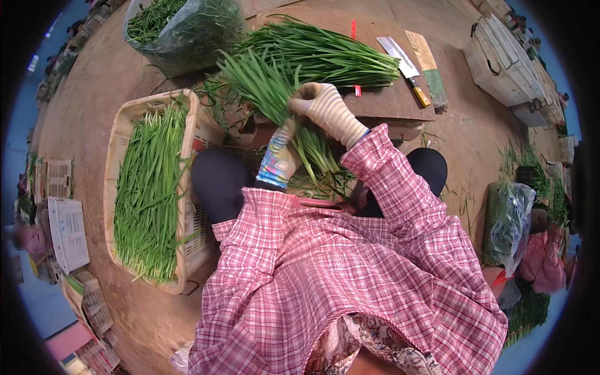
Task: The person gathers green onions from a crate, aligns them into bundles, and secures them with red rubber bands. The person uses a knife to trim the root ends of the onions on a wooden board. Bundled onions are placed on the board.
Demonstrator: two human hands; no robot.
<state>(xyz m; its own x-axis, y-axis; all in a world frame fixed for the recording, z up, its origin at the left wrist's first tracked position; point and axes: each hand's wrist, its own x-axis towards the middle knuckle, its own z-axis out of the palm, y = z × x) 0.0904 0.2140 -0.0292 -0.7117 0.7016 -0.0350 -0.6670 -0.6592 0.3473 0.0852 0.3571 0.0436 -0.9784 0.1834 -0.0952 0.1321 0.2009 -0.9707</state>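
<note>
A bunch of green garlic chives (260,89) slants between my knees, its pale stem ends pointing down and toward me. My left hand (280,154), in a patterned work glove, grips it around the middle from the left. My right hand (318,105), in a striped knit glove, has its fingers curled on the leaves just above; the fingertips are partly hidden. Beyond my hands, a large pile of garlic chives (328,54) lies on a low wooden board (379,105). Red tape strips (357,90) show beside the pile.
A cleaver (398,56) with a wooden handle lies right of the pile. Left of my knee stands a plastic crate (112,187) filled with chives. Behind it is a clear bag of greens (187,47). Chive scraps (328,185) lie below my hands. White crates (501,65) stand far right.
</note>
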